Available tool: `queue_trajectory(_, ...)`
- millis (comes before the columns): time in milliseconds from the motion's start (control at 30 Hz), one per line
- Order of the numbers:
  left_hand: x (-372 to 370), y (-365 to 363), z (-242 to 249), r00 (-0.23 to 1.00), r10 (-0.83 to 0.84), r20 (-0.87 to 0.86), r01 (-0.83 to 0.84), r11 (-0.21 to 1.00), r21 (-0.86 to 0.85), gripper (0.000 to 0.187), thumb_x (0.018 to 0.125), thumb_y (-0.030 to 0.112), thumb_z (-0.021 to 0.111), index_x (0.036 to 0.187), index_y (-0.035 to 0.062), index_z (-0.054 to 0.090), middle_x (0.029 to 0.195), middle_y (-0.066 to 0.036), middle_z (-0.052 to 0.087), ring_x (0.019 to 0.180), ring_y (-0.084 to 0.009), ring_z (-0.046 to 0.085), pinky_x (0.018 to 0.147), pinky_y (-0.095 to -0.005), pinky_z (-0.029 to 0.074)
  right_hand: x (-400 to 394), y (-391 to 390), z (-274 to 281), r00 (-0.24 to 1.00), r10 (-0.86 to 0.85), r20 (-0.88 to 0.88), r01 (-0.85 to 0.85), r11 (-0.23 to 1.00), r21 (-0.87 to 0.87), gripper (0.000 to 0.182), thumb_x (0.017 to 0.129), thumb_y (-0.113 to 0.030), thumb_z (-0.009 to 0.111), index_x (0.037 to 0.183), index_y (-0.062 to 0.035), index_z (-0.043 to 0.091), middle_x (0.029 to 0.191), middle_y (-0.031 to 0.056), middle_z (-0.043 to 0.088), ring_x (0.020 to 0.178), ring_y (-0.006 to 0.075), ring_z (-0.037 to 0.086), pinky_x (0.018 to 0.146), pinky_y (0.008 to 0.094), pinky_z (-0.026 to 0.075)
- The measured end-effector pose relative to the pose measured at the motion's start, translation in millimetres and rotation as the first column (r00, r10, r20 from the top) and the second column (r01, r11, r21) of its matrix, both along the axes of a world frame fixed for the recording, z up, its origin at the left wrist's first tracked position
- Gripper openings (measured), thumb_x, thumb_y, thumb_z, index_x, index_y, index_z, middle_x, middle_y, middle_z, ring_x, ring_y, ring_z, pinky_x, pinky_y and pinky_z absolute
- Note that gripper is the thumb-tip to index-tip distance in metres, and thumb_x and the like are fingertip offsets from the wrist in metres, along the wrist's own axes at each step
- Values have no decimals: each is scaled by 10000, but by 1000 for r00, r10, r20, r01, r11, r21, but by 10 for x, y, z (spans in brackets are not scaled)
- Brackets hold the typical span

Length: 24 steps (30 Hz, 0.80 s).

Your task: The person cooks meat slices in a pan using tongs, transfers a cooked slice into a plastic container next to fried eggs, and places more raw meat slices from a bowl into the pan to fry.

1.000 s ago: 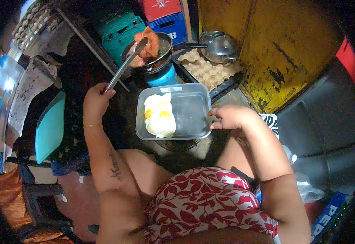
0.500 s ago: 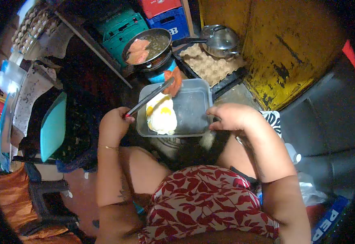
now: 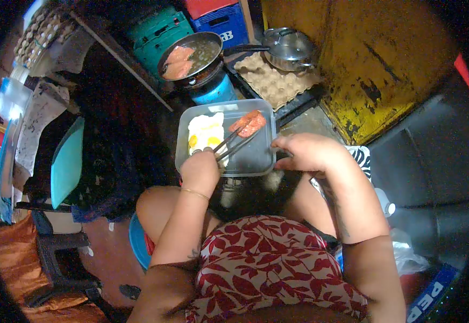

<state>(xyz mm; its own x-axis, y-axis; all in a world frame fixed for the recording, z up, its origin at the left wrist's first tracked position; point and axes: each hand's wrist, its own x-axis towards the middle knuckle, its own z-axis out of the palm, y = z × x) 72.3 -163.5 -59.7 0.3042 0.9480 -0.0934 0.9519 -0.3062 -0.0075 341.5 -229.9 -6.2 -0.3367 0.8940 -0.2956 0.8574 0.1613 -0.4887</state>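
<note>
My left hand (image 3: pixel 201 171) is closed around a pair of metal tongs (image 3: pixel 235 146). The tongs' tips are on a reddish slice of meat (image 3: pixel 250 124) at the far right inside a clear plastic container (image 3: pixel 274 134). Fried eggs (image 3: pixel 207 134) with yellow yolks lie along the container's left side. At the right rim, my right hand (image 3: pixel 312 154) grips the container with bent fingers, partly hidden by the wall. Beyond, a frying pan (image 3: pixel 213 48) with oil and reddish meat slices (image 3: pixel 179 63) sits on a burner over a blue canister (image 3: pixel 218 90).
An egg tray (image 3: pixel 275 83) and a lidded steel pot (image 3: pixel 288 51) stand right of the pan. Behind it are a green crate (image 3: pixel 162 32) and a blue crate (image 3: pixel 221 24). A scuffed yellow panel (image 3: pixel 369 64) rises at right. Stacked eggs (image 3: pixel 38 32) are far left.
My left hand has moved right, bringing the tongs and meat slice from above the container's far left edge down into its right side. My right hand stays at the rim.
</note>
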Motion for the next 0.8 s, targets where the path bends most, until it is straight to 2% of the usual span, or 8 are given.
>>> queue_trajectory(67,-27,-36,76,998,-52,48,53,999,-11,211,850,205,664,986,44,659,929,-223,692,862,-396,691,759,-489,556,1,-8,44,1000,-27,-3,27,998,-52,484,864,-393,704,1219,-74,626,1058,218,696,999,396,663,874,463,527)
queue_trajectory(133,-65,-35,68,999,-39,38,40,999,-15,221,850,224,672,979,44,662,933,-219,694,864,-399,690,758,-489,555,12,11,30,1000,-5,9,6,995,-102,576,865,-349,716,1343,-70,553,1138,233,665,1050,393,640,901,434,507)
queue_trajectory(300,-207,14,102,1000,-10,18,12,996,-87,312,849,283,694,1022,25,664,955,-214,693,878,-376,691,770,-476,549,17,40,-39,1000,14,5,-14,996,-86,572,866,-339,713,1331,-48,554,1184,230,649,1096,390,621,934,428,494)
queue_trajectory(400,-307,78,138,1000,8,29,-6,999,-38,274,841,268,696,973,28,685,926,-216,696,870,-381,688,767,-479,546,1,65,-43,1000,27,16,-25,995,-94,570,867,-334,709,1327,-35,553,1218,225,637,1127,389,606,959,427,483)
queue_trajectory(500,-317,262,225,1000,-22,16,23,999,-24,189,821,229,699,846,42,717,912,-213,699,884,-384,686,764,-479,543,-27,73,-37,999,35,22,-33,994,-100,572,868,-334,707,1328,-32,551,1237,220,632,1144,389,599,973,429,477)
queue_trajectory(600,-282,471,197,1000,-19,-13,18,995,-96,186,813,227,706,875,52,717,918,-211,702,887,-383,686,766,-479,543,-58,78,-25,999,25,38,-22,995,-100,574,868,-338,706,1331,-36,549,1243,217,631,1149,388,598,981,431,474)
queue_trajectory(633,-278,497,191,998,-59,-26,57,995,-84,197,810,227,709,909,58,711,918,-204,706,885,-380,688,766,-482,546,-58,81,-23,998,15,53,-9,994,-110,577,869,-342,706,1333,-38,548,1246,215,631,1153,387,598,985,430,473)
queue_trajectory(800,-206,433,158,998,-53,-27,52,996,-68,196,819,219,693,952,77,704,916,-195,710,880,-376,690,767,-488,547,-34,93,-23,999,19,28,-16,992,-123,587,868,-345,710,1340,-38,545,1246,229,628,1155,389,599,993,428,471)
